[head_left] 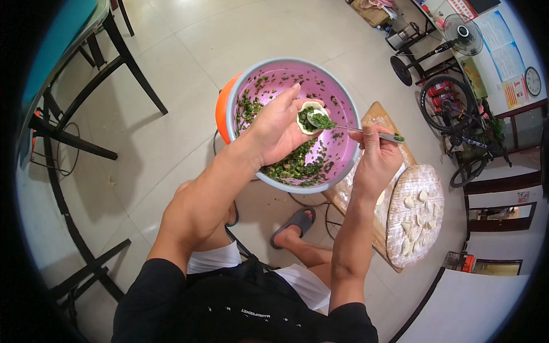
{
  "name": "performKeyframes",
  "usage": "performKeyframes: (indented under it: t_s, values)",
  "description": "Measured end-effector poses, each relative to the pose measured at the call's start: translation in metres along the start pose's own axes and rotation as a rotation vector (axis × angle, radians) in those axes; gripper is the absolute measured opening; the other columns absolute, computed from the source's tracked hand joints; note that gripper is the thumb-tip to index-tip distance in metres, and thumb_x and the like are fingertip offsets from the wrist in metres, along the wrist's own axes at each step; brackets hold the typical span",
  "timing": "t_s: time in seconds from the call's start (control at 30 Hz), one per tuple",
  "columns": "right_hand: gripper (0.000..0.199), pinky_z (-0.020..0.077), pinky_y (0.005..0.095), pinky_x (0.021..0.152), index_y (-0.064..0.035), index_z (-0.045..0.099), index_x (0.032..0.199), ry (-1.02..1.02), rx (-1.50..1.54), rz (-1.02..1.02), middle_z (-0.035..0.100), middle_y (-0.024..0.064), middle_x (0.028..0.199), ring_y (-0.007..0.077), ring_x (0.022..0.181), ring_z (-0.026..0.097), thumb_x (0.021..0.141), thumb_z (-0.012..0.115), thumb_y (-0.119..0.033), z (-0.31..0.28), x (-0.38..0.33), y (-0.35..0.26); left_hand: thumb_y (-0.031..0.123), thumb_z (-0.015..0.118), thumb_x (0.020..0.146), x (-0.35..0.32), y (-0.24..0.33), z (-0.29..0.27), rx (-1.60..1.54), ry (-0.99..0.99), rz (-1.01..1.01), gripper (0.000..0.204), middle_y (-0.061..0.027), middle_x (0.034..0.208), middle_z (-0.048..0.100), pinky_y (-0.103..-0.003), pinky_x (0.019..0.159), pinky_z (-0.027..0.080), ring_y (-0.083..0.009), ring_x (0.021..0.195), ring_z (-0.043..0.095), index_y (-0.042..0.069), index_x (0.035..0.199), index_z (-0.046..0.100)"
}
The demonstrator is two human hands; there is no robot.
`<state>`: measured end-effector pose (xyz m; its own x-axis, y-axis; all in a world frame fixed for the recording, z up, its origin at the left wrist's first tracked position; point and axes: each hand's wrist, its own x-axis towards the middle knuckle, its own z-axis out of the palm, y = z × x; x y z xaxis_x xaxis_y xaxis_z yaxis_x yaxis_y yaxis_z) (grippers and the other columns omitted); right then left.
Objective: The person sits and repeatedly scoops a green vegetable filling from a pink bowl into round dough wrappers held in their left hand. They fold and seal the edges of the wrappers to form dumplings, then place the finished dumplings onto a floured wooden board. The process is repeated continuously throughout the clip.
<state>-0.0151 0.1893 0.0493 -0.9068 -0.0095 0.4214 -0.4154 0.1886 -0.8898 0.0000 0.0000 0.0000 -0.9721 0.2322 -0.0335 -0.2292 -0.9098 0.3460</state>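
Note:
Over a large pink basin with a grey rim, my left hand lies palm up. In its palm and fingers rests a round white dumpling wrapper with chopped green filling on it. My right hand grips the handle of a metal spoon, whose bowl carries more green filling and meets the wrapper. Bits of green also cling near the handle's far end. Inside the basin, chopped green filling lies on the bottom and sticks to the walls.
Right of the basin, a floured wooden board and a round ribbed tray with several folded dumplings stand close by. An orange container shows beside the basin. Dark chair legs are at left; a fan and bicycle at far right.

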Motion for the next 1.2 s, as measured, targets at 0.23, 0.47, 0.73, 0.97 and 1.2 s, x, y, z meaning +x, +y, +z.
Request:
performKeyframes:
  t_s: [0.23,0.47,0.73,0.97,1.2]
  values:
    - [0.023,0.0447,0.0247,0.062,0.0018,0.066,0.092,0.184,0.249,0.071,0.071,0.0097,0.074,0.0104,0.063,0.058,0.099,0.068,-0.02,-0.019,0.007,0.0,0.045,0.027,0.11,0.005,-0.013,0.006,-0.124,-0.035,0.054,0.06,-0.0192,0.121,0.064,-0.043,0.105,0.047,-0.0278,0.115,0.061,-0.006,0.122,0.056]
    - [0.022,0.0469,0.0246,0.064,0.0018,0.066,0.094,0.168,0.202,0.132,0.071,0.0091,0.075,0.0111,0.064,0.06,0.099,0.069,-0.019,0.006,-0.005,0.003,0.048,0.027,0.11,0.004,-0.011,0.009,-0.116,0.0,0.116,0.062,-0.0179,0.121,0.063,-0.042,0.106,0.047,-0.0272,0.115,0.06,-0.006,0.124,0.055]
    - [0.016,0.0492,0.0245,0.067,0.0021,0.066,0.094,-0.04,0.22,-0.123,0.07,0.0085,0.082,0.0133,0.073,0.066,0.097,0.071,-0.013,-0.015,0.007,0.006,0.05,0.028,0.109,0.0,-0.002,-0.001,-0.027,-0.014,0.063,0.065,-0.0174,0.122,0.062,-0.041,0.106,0.047,-0.0272,0.116,0.061,-0.007,0.126,0.053]
    - [0.018,0.0493,0.0283,0.073,-0.0013,0.067,0.09,-0.304,0.121,-0.46,0.066,0.0054,0.084,0.018,0.082,0.061,0.087,0.078,-0.014,-0.021,0.021,0.013,0.052,0.027,0.109,-0.005,0.003,0.005,-0.049,-0.015,-0.074,0.07,-0.019,0.123,0.062,-0.042,0.104,0.05,-0.0276,0.114,0.063,-0.01,0.128,0.052]
    - [0.018,0.0477,0.03,0.077,0.0002,0.068,0.088,-0.319,-0.027,-0.416,0.066,0.005,0.083,0.019,0.081,0.059,0.085,0.079,-0.014,-0.022,0.021,0.014,0.054,0.025,0.109,-0.003,-0.003,0.001,0.033,0.025,-0.052,0.073,-0.0215,0.126,0.061,-0.043,0.107,0.049,-0.0295,0.118,0.061,-0.011,0.13,0.05]
